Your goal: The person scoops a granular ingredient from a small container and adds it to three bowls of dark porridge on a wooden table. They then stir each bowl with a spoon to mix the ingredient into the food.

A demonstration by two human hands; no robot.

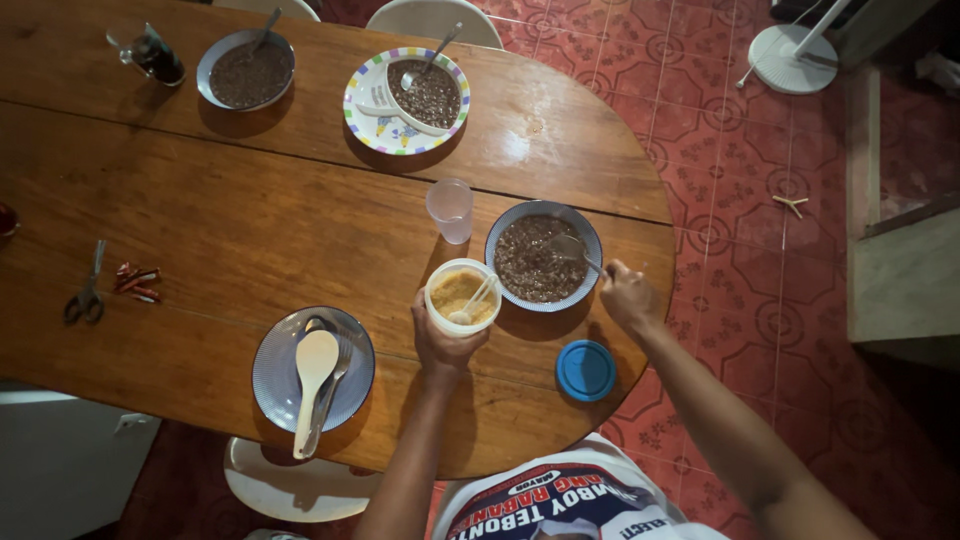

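Just below the frame's centre, the left hand (443,338) wraps its fingers around a white tub (461,297) of tan grains with a plastic spoon inside. To its right, the right hand (626,295) pinches a metal spoon (572,250) resting in a bowl (543,256) of dark food. A blue lid (586,370) lies lower right on the table (250,230).

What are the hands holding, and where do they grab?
The left hand grips the round tub of yellowish powder by its side. The right hand holds the spoon by its handle end.
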